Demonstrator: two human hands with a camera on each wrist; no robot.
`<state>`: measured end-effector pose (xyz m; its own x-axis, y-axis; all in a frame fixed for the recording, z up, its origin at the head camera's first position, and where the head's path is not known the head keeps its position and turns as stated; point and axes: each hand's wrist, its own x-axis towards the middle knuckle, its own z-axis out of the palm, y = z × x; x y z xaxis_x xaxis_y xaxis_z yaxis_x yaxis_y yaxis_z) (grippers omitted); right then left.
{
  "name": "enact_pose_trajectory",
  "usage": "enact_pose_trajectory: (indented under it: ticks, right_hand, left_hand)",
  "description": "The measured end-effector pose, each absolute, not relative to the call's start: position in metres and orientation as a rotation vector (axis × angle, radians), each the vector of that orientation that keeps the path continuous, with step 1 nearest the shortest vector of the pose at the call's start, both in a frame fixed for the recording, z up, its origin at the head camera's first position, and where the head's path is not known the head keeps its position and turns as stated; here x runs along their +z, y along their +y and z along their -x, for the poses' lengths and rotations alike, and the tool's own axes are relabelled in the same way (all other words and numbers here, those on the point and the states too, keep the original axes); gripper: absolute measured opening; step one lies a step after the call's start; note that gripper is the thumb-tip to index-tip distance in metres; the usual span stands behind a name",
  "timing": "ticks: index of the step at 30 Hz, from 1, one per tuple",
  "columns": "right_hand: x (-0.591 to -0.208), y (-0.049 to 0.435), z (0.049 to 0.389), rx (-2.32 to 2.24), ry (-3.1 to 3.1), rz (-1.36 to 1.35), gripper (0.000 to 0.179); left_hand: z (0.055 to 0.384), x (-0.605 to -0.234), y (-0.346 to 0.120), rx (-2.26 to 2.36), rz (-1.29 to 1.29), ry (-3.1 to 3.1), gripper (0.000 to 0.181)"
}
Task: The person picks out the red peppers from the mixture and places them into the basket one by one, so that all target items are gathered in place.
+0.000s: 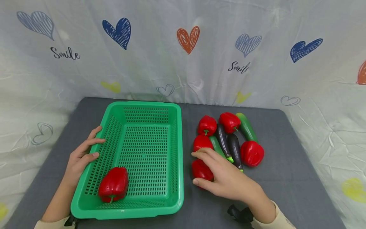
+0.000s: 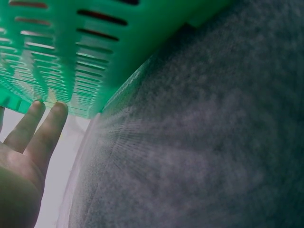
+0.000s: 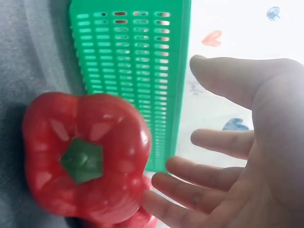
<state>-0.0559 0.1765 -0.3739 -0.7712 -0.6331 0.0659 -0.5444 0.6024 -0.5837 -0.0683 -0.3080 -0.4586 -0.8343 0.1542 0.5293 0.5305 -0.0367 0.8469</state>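
My left hand [image 1: 83, 156] rests against the left rim of a green plastic basket [image 1: 182, 165], its fingers fairly straight; in the left wrist view, fingers [image 2: 47, 133] touch the slotted outer wall. Inside the basket, near its front left corner, lies a red bell pepper [image 1: 113, 184]. To the right of the basket, my right hand [image 1: 226, 176] hovers over another red bell pepper [image 1: 200, 170], thumb and fingers spread around it without gripping. The right wrist view shows this pepper's green stem end [image 3: 83, 160] beside the open palm.
Beyond the right hand lie more red bell peppers [image 1: 252, 154], two dark eggplants [image 1: 235, 149] and two green cucumbers [image 1: 247, 127], bunched together. Everything sits on a grey-covered table [image 1: 286, 178]. A white curtain [image 1: 211, 70] with printed hearts hangs behind it.
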Motion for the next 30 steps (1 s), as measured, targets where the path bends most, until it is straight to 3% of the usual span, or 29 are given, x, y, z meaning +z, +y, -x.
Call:
enact_pose_trajectory:
  ticks: [30]
  right_hand:
    - [-0.394,0.19,0.052,-0.732,2.696,1.016,0.068]
  left_hand:
    - [0.069,-0.459,-0.308,-1.951,0.712,-1.954,0.048]
